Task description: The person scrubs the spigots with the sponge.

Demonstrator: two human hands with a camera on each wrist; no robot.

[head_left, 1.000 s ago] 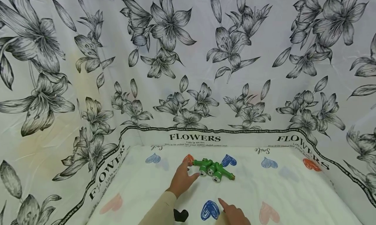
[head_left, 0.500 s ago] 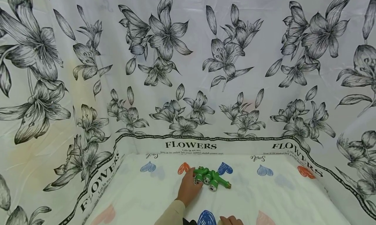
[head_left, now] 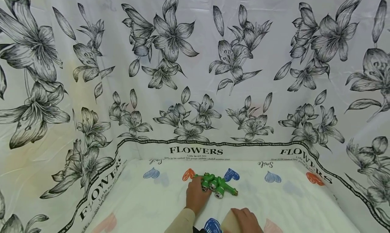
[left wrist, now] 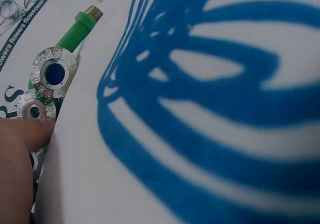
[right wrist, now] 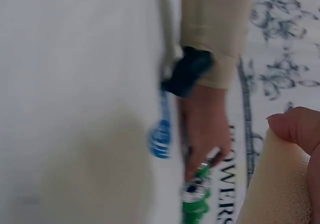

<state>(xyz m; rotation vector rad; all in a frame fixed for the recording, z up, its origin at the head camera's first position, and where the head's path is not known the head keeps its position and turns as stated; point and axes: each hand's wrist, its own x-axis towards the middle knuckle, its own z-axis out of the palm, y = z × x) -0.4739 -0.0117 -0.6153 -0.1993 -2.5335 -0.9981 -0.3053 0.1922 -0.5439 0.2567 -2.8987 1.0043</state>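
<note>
A green pipe fitting (head_left: 223, 185) with several round silver-rimmed outlets and a brass threaded end lies on the cloth. My left hand (head_left: 196, 194) grips its left end in the head view. In the left wrist view, the thumb (left wrist: 35, 133) presses by a silver rim on the green fitting (left wrist: 75, 37); the other fingers are mostly out of sight there. My right hand (head_left: 246, 221) holds a cream, porous sponge (head_left: 230, 223) nearer the front. The right wrist view shows the thumb on the top edge of the sponge (right wrist: 277, 184), apart from the fitting.
A white cloth (head_left: 283, 209) printed with hearts covers the surface. Behind and at the sides hangs a white curtain (head_left: 201, 74) with black flower drawings. A dark band (right wrist: 190, 72) sits around the left wrist.
My left hand has closed on the left end of the green fitting. The right hand, earlier with its index finger extended, has risen into fuller view with the sponge.
</note>
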